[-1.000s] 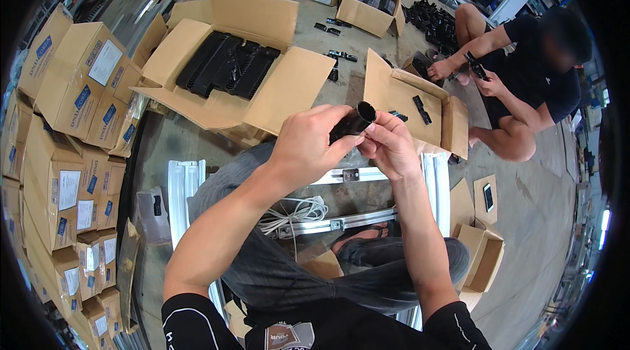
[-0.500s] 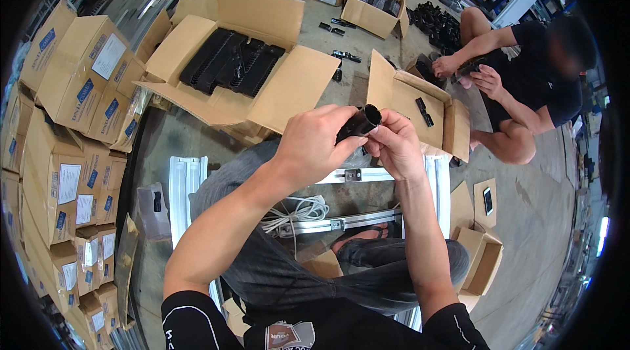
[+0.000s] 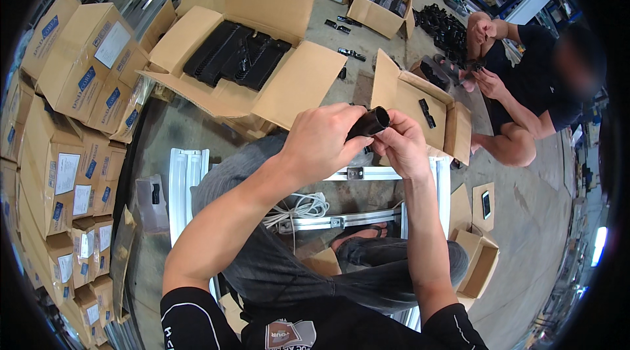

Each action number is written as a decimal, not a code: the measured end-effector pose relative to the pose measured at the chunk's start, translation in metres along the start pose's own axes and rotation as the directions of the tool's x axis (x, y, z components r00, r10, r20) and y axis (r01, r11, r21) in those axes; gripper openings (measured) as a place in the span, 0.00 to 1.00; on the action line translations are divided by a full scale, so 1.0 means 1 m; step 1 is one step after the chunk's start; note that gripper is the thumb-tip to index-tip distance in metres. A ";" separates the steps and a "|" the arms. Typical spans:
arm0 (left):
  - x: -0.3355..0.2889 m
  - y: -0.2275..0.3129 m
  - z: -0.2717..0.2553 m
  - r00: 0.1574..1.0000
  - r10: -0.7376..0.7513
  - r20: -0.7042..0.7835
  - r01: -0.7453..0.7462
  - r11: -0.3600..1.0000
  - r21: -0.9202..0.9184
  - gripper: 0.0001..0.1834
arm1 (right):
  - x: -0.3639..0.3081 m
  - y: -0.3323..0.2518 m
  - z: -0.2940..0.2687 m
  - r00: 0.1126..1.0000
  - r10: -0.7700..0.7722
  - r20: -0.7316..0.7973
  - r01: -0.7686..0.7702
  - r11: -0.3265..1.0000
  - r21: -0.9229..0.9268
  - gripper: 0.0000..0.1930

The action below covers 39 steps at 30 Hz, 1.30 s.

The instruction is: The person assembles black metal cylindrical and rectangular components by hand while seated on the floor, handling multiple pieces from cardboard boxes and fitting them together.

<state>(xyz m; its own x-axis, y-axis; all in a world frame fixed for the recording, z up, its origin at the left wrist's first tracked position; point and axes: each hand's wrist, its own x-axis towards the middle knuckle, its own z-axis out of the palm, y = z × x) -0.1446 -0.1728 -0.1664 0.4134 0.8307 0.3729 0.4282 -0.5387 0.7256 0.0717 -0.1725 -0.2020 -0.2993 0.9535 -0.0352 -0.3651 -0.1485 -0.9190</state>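
A short black tubular part (image 3: 371, 123) is held up in front of me, its round open end turned to the right. My left hand (image 3: 323, 136) wraps round its left side, the thumb along the underside. At the rim on the right, my right hand (image 3: 402, 144) pinches with thumb and fingertips; whether a small piece sits between them is hidden. Just beyond, an open carton (image 3: 420, 104) has a similar black part (image 3: 428, 113) lying in it. To the left stands a larger open carton (image 3: 279, 97) holding rows of black parts (image 3: 236, 54).
Stacked cartons (image 3: 69, 153) line the left side. Below my hands are a white metal frame (image 3: 187, 186) and a coiled white cable (image 3: 305, 207). At the right a co-worker (image 3: 525, 87) sits handling black parts. A phone (image 3: 486, 203) lies on cardboard; loose black parts (image 3: 438, 27) are heaped farther back.
My hands and the black tubular part have shifted slightly right in view, and its open end faces me a little more. The co-worker has raised one hand away from the other.
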 end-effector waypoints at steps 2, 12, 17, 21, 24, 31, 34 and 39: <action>0.000 0.000 -0.001 1.000 -0.007 0.005 0.007 1.000 0.007 0.18 | 0.001 0.002 -0.002 1.000 0.001 0.004 -0.001 1.000 -0.012 0.04; -0.002 -0.001 0.000 1.000 -0.006 0.022 0.006 1.000 0.012 0.17 | 0.000 0.004 -0.003 0.998 -0.016 0.061 0.015 1.000 0.018 0.05; -0.003 0.002 -0.003 0.999 -0.043 0.025 0.041 0.996 0.075 0.17 | 0.002 0.007 -0.002 0.998 -0.018 0.060 0.017 1.000 0.021 0.06; -0.003 0.003 -0.005 0.999 -0.044 -0.007 0.044 0.994 0.104 0.16 | 0.002 0.011 0.006 0.999 0.000 0.035 -0.005 0.992 0.125 0.06; -0.003 0.003 -0.006 0.999 -0.018 -0.045 0.022 0.997 0.079 0.16 | 0.001 0.014 0.011 1.000 0.014 0.004 -0.014 0.981 0.192 0.06; -0.004 0.000 -0.004 0.998 -0.005 -0.066 0.012 0.994 0.111 0.15 | 0.001 0.019 0.015 0.998 0.003 0.061 -0.022 0.952 0.306 0.09; -0.004 -0.001 -0.005 0.998 -0.001 -0.061 0.008 0.993 0.117 0.16 | 0.001 0.020 0.019 0.999 0.020 0.035 -0.031 0.943 0.330 0.09; -0.004 -0.001 -0.008 0.998 -0.015 -0.067 0.023 0.993 0.113 0.15 | 0.001 0.020 0.027 0.999 0.032 0.002 -0.031 0.945 0.326 0.10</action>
<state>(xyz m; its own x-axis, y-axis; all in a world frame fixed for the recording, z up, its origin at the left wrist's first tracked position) -0.1534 -0.1744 -0.1638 0.3517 0.8465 0.3997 0.5253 -0.5319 0.6642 0.0405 -0.1818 -0.2098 -0.3128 0.9477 -0.0636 -0.6231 -0.2553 -0.7393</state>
